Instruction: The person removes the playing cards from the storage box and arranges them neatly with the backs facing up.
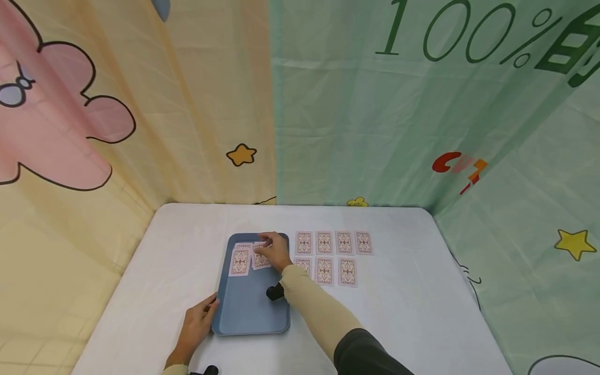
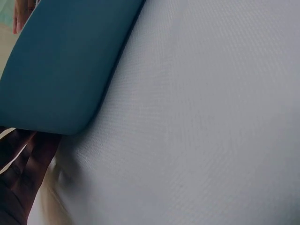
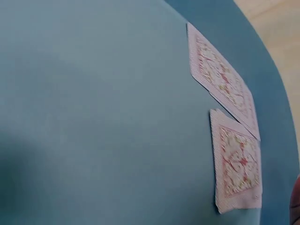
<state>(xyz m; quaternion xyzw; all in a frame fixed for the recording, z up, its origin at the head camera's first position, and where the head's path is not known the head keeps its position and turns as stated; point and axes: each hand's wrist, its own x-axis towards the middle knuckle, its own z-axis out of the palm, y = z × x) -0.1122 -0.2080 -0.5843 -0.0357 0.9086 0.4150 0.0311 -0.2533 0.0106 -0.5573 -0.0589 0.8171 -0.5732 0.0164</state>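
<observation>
My right hand [image 1: 276, 253] is over the far right part of a blue tray [image 1: 253, 312], thumb and finger spread apart at a playing card [image 1: 261, 261]. That same card [image 3: 240, 164] lies face down on the tray in the right wrist view, with a fingertip [image 3: 295, 201] past it at the edge. Beside it are overlapping face-down cards [image 1: 240, 260] with red ornate backs. My left hand [image 1: 197, 323] touches the tray's near left edge; in the left wrist view its fairly straight fingers [image 2: 35, 150] reach beneath the rim.
Right of the tray, face-down cards [image 1: 324, 243] lie in two rows on the white tablecloth [image 1: 412, 302]; my right forearm partly overlaps the nearer row. Printed curtains [image 1: 351, 130] close off the back and sides. A black wrist camera [image 1: 275, 292] hangs over the tray.
</observation>
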